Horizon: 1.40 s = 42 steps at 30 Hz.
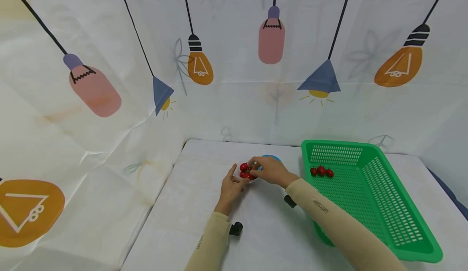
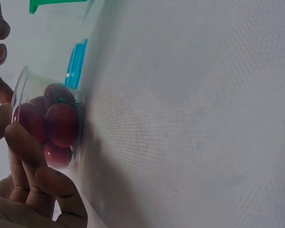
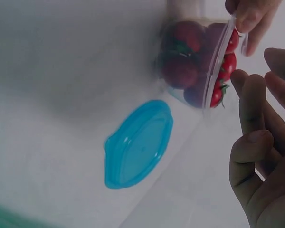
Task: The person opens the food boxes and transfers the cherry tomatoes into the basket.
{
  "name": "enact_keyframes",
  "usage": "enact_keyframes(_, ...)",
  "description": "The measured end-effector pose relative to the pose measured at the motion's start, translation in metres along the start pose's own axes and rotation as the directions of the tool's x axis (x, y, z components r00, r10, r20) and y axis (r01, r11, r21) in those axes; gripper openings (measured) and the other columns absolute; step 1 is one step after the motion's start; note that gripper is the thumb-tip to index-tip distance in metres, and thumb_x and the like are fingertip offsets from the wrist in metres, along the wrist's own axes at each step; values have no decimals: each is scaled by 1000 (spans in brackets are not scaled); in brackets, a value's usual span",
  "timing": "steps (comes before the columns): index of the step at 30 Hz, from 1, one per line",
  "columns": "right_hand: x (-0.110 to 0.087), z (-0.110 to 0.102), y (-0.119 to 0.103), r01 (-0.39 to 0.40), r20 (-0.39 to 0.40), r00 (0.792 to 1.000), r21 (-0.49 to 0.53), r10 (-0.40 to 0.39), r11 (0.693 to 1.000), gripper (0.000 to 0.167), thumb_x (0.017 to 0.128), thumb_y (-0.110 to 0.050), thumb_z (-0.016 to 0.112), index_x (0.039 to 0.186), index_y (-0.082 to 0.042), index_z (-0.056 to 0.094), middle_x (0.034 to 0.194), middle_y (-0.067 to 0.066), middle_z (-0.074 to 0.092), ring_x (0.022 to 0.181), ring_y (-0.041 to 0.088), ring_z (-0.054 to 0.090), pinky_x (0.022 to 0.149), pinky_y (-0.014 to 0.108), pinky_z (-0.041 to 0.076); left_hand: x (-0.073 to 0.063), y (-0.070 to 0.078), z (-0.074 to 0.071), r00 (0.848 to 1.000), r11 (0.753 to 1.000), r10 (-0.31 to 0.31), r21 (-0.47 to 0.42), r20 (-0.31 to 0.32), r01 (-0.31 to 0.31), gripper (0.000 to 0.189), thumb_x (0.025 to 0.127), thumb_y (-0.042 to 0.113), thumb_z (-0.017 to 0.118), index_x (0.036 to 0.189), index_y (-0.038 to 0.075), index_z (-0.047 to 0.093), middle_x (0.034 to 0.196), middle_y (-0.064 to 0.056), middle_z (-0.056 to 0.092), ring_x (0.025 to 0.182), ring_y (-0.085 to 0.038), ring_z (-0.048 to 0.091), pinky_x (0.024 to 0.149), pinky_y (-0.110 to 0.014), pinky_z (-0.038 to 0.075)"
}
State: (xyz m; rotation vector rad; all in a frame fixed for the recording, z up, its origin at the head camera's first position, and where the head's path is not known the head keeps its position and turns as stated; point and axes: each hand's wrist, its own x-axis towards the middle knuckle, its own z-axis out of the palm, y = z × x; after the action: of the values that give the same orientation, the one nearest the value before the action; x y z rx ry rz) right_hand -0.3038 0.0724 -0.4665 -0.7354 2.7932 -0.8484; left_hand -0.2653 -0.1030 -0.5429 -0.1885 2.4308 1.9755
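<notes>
A clear plastic container [image 3: 213, 71] filled with red cherry tomatoes [image 2: 62, 124] stands on the white table. My left hand [image 1: 230, 189] holds it at the rim, from the near left side in the head view. Over its opening is my right hand [image 1: 272, 170], its fingers loosely bent and nothing between them. In the right wrist view the fingertips are close to the uppermost tomatoes, some with green stems. A blue lid [image 3: 140, 145] lies on the table beside the container, partly hidden behind the right hand in the head view.
To the right sits a large green plastic basket [image 1: 396, 194] with slotted walls; the right forearm crosses over its near left part. Three tomatoes [image 1: 321, 171] lie together at the basket's left side. A white sheet printed with lamps [image 1: 234, 108] hangs behind the table and at its left.
</notes>
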Motion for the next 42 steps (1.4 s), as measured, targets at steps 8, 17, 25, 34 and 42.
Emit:
enact_keyframes(8, 6, 10, -3, -58, 84, 995, 36, 55, 998, 20, 96, -22, 72, 115, -15, 70, 105, 3, 73, 96, 19, 67, 81, 39, 56, 0, -1, 0, 1000, 1000, 10, -5, -5, -10, 78, 90, 18, 78, 157, 8, 38, 72, -4, 58, 60, -14, 57, 61, -25, 46)
enact_keyframes(17, 13, 20, 1, -100, 117, 989, 54, 93, 994, 18, 98, -20, 69, 114, -13, 73, 107, 1, 70, 94, 17, 62, 82, 36, 56, 2, -4, -1, 1000, 1000, 24, -8, -16, -24, 80, 88, 17, 80, 156, 7, 39, 71, -2, 59, 61, -12, 56, 62, -25, 47)
enact_keyframes(25, 18, 20, -2, -130, 132, 983, 31, 125, 991, 20, 100, -19, 66, 118, -15, 74, 114, 2, 69, 96, 19, 59, 86, 37, 54, 2, -3, -1, 1000, 1000, 15, -5, -11, -15, 79, 88, 15, 80, 156, 8, 39, 71, -2, 60, 62, -11, 54, 62, -24, 45)
enact_keyframes(34, 20, 24, 3, -140, 101, 986, 70, 133, 988, 15, 99, -20, 68, 111, -13, 74, 102, 1, 70, 88, 16, 61, 81, 34, 55, 4, -4, -1, 1000, 1000, 12, 4, 1, -12, 79, 89, 16, 79, 156, 8, 39, 71, -3, 61, 62, -11, 53, 61, -24, 45)
enact_keyframes(42, 21, 21, 2, -114, 118, 988, 118, 100, 986, 13, 99, -21, 68, 103, -11, 75, 94, -1, 70, 82, 15, 60, 75, 32, 53, 3, -4, -2, 999, 999, 47, -21, 6, -47, 80, 88, 13, 79, 156, 3, 37, 71, -3, 60, 61, -8, 51, 59, -21, 43)
